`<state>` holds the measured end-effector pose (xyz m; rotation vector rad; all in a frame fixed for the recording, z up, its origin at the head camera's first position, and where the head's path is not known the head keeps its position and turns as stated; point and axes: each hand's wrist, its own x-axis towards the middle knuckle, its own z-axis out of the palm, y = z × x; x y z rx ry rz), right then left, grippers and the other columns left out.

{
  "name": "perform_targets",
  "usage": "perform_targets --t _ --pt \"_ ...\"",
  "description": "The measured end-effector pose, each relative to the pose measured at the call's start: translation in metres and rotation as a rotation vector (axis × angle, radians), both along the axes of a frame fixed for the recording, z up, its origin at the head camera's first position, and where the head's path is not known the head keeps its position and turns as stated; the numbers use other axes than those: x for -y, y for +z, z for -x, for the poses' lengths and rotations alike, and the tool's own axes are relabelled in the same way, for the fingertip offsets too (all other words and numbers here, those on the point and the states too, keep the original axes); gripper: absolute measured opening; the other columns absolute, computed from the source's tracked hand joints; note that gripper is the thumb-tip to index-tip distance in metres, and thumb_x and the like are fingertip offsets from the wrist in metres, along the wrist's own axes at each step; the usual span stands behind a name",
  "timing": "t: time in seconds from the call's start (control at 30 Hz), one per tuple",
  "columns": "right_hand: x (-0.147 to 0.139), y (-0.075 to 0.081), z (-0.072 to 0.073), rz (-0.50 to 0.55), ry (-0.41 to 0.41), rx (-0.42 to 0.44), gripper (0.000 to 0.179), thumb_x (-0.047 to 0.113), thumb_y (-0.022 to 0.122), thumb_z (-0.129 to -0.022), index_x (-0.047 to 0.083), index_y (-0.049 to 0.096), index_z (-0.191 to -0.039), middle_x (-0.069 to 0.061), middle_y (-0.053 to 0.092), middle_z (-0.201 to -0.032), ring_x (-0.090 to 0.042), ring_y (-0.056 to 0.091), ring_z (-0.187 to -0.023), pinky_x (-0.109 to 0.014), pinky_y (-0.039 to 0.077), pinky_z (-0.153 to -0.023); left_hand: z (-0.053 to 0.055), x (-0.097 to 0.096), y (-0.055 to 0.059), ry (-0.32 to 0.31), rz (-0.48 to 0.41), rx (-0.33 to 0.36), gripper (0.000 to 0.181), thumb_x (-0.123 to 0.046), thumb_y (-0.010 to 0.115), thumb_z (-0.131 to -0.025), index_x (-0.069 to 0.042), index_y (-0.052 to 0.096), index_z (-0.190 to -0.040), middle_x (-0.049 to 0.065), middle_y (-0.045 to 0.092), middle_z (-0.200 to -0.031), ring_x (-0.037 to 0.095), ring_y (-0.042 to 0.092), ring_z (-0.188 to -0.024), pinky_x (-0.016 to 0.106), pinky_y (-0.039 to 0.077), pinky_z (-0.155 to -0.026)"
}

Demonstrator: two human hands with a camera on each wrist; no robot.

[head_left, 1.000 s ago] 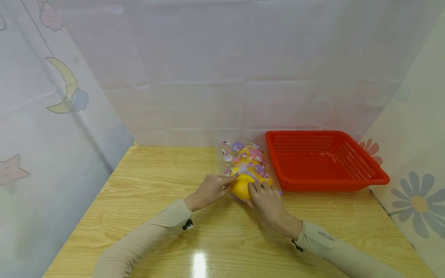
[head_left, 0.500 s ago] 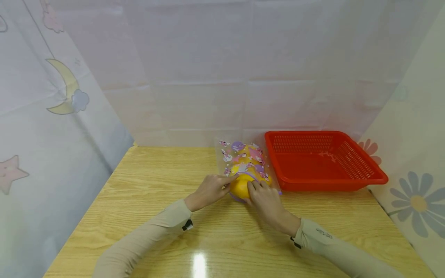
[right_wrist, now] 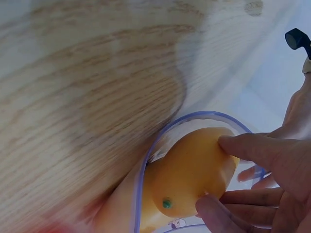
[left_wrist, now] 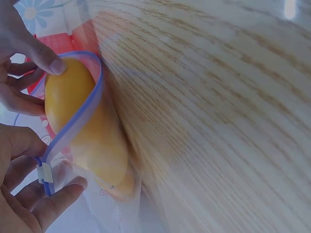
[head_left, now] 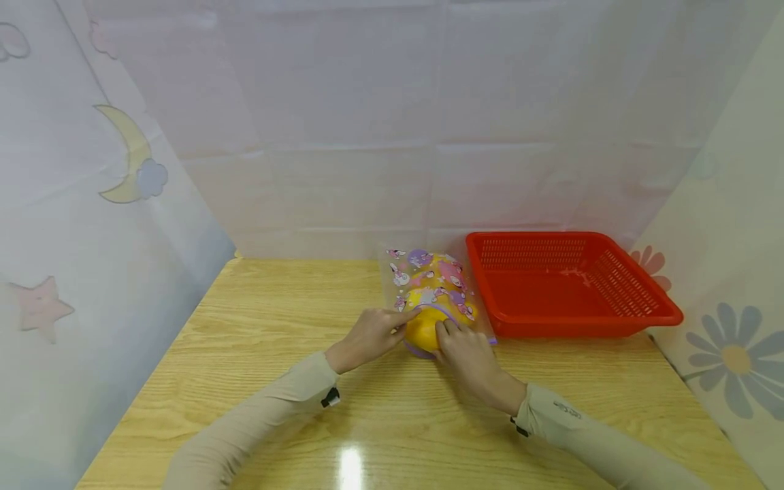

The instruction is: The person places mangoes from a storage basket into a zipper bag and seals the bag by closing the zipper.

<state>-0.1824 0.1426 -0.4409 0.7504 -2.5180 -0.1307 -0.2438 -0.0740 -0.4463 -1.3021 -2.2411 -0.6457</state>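
Observation:
A clear zip bag printed with pink and purple cartoon figures lies on the table, its purple-edged mouth towards me. Yellow fruit fills its middle. My left hand grips the bag's rim at the left, close to the white slider. At the mouth sits a yellow mango with a green stem spot. My right hand holds this mango between thumb and fingers, partly inside the opening. More yellow fruit shows through the plastic behind it; the print hides part of it.
Right of the bag stands a red plastic basket with slotted sides, close against it. The wood-grain table meets a pale cloth backdrop at the back. Printed cloth also hangs at both sides.
The right hand and wrist have shifted very slightly left. Both hands keep their hold on the bag rim and the mango. The head view has turned a little.

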Motion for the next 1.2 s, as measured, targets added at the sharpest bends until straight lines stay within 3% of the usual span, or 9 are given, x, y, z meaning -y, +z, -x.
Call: perform_targets --t 0.13,0.27,0.37,0.67,0.8,0.93,1.2 --pt "0.0002 -0.0018 0.0006 0.001 0.007 -0.012 0.049 0.031 0.092 -0.068 0.001 0.061 -0.092 -0.01 0.062 -0.084 -0.025 0.064 -0.066 -0.033 0.049 -0.043 -0.0007 0.0011 -0.0008 -0.004 -0.008 -0.008 0.05 0.006 0.071 -0.082 -0.005 0.065 -0.13 -0.007 0.041 -0.053 0.0 0.018 -0.05 0.014 0.02 -0.045" --pt "0.0001 -0.0042 0.0006 -0.002 0.006 0.0 0.049 0.031 0.092 -0.067 0.002 0.058 -0.087 -0.01 0.061 -0.082 -0.024 0.062 -0.065 -0.031 0.048 -0.042 -0.0009 0.0022 -0.0022 0.001 0.004 -0.021 0.051 0.006 0.072 -0.081 -0.004 0.064 -0.131 -0.001 0.063 -0.064 0.0 0.021 -0.049 0.013 0.022 -0.046" --pt "-0.0002 -0.0063 0.0007 -0.003 0.009 0.013 0.048 0.031 0.092 -0.068 0.003 0.057 -0.085 -0.009 0.06 -0.08 -0.023 0.061 -0.061 -0.03 0.047 -0.042 -0.0006 0.0024 -0.0038 0.007 0.024 -0.011 0.05 0.005 0.072 -0.082 -0.003 0.064 -0.13 0.001 0.07 -0.074 -0.001 0.022 -0.049 0.012 0.023 -0.045" --pt "-0.0007 -0.0082 -0.0007 -0.012 0.01 0.02 0.047 0.029 0.091 -0.069 0.003 0.059 -0.091 -0.009 0.058 -0.085 -0.02 0.058 -0.057 -0.029 0.046 -0.041 -0.0003 0.0027 -0.0055 0.018 0.041 0.043 0.045 0.003 0.072 -0.083 -0.003 0.067 -0.127 -0.002 0.059 -0.062 0.001 0.025 -0.048 0.013 0.024 -0.045" --pt "-0.0009 -0.0089 -0.0023 -0.013 0.039 0.001 0.037 0.01 0.087 -0.073 0.003 0.064 -0.1 -0.012 0.055 -0.094 -0.018 0.053 -0.054 -0.03 0.046 -0.038 0.0003 0.0025 -0.0055 0.026 0.051 0.043 0.044 0.003 0.071 -0.084 -0.003 0.067 -0.128 -0.001 0.063 -0.066 0.002 0.029 -0.049 0.014 0.027 -0.046" --pt "-0.002 -0.0087 -0.0028 0.002 0.05 -0.014 0.031 -0.003 0.082 -0.075 0.004 0.064 -0.099 -0.014 0.053 -0.098 -0.015 0.046 -0.05 -0.03 0.044 -0.036 0.0001 0.0028 -0.0047 0.027 0.049 0.059 0.044 0.003 0.071 -0.085 -0.003 0.066 -0.128 -0.001 0.063 -0.067 0.002 0.029 -0.049 0.014 0.026 -0.045" --pt "-0.0092 -0.0019 -0.0073 -0.006 -0.037 0.129 0.034 0.01 0.087 -0.074 0.005 0.064 -0.099 -0.014 0.06 -0.104 -0.016 0.047 -0.049 -0.033 0.046 -0.04 0.0001 0.0037 -0.0041 0.004 0.034 0.088 0.041 0.004 0.069 -0.085 -0.001 0.067 -0.126 0.006 0.074 -0.087 0.004 0.043 -0.053 0.012 0.036 -0.05"
